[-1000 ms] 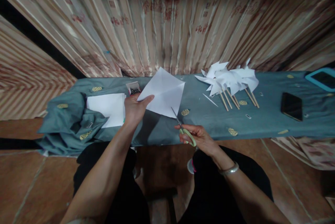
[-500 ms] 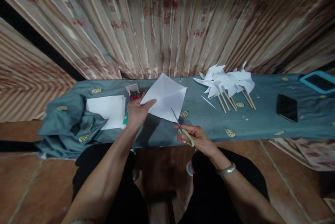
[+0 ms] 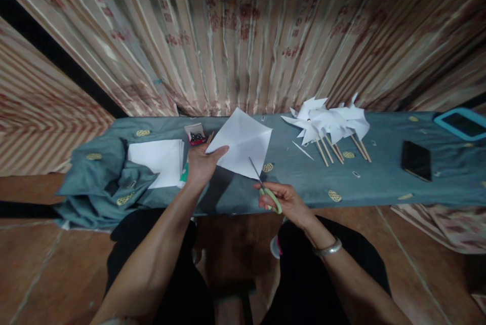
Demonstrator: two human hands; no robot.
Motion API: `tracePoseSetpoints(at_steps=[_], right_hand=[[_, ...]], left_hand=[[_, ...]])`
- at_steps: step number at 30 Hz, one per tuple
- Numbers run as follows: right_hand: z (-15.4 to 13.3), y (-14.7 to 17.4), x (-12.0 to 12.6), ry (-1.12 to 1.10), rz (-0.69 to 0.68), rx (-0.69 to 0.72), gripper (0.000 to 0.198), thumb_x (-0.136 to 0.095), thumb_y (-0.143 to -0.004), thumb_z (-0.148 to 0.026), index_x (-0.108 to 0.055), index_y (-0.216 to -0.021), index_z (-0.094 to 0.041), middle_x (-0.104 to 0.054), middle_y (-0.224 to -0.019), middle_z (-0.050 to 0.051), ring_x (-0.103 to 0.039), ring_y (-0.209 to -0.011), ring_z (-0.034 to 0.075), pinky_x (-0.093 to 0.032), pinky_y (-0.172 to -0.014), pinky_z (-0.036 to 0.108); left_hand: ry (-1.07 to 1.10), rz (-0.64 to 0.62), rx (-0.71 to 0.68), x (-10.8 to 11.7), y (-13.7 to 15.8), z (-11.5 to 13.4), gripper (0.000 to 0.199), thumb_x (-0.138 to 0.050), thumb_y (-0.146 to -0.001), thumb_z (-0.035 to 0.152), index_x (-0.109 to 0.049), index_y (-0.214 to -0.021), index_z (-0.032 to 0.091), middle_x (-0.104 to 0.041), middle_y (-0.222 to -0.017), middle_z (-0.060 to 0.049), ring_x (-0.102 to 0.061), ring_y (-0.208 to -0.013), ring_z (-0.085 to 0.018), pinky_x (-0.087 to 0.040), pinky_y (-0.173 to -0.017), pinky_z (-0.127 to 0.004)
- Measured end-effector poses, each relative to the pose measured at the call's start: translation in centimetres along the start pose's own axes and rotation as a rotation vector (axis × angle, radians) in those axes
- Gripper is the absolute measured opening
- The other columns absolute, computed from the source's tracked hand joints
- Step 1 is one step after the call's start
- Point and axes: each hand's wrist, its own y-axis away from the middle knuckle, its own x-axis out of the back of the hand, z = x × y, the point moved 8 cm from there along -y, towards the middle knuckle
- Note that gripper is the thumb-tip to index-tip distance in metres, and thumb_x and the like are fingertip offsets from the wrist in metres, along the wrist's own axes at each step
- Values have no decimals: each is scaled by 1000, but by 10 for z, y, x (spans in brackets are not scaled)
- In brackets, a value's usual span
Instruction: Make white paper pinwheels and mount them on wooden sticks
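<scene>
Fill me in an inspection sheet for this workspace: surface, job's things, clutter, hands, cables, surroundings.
Surface: teal cloth, bunched at the left end.
Job's things: creased sheet; scissors at its near corner; paper stack; open box of small dark items; pinwheels with sticks.
Clutter: phone, blue-framed device, thin strip.
Hands: left hand grips the sheet; right hand holds the scissors; cutting unclear.
Cables: nothing seen.
Surroundings: patterned curtain behind, tiled floor below.

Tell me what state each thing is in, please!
Paper square: creased, held in left hand.
Scissors: in right hand, one blade over paper.
Small box: open, dark bits inside.
Paper stack: flat, partly under tablecloth.
Pinwheels: with sticks, lying together.
Black phone: flat, dark.
Blue-framed device: dark screen.
Tablecloth: bunched at left.
</scene>
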Motion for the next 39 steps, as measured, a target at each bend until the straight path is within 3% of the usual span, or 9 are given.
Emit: tracePoseSetpoints(at_steps=[6,33,39], right_hand=[[-3,-1,-1,-12,12,-23,54,-83,-61,-49,-72,-102,-16,-66,-66,-1,-54,-54,6,-45,-53,21],[-2,-3,0,-7,56,-23,50,-82,-60,-52,-73,-93,-16,-63,-63,-2,-54,-53,8,-46,-52,23],[-10,-2,-3,28,36,-8,44,-80,-60,-56,-67,-74,-16,-64,-63,-1,-53,-53,7,-44,-51,21]], left_hand=[[-11,-24,19,-5,2,-5,40,-80,-57,41,-77,-83,11,-74,-70,-6,-66,-62,-21,-50,-54,-29],[130,-77,73,-16,8,-8,46,-83,-52,40,-77,-88,11,-74,-73,-5,-64,-59,-18,-50,-55,-28],[138,-94,111,-18,12,-8,43,-84,-51,38,-76,-84,11,-74,-71,-6,-65,-59,-19,-51,-54,-29]])
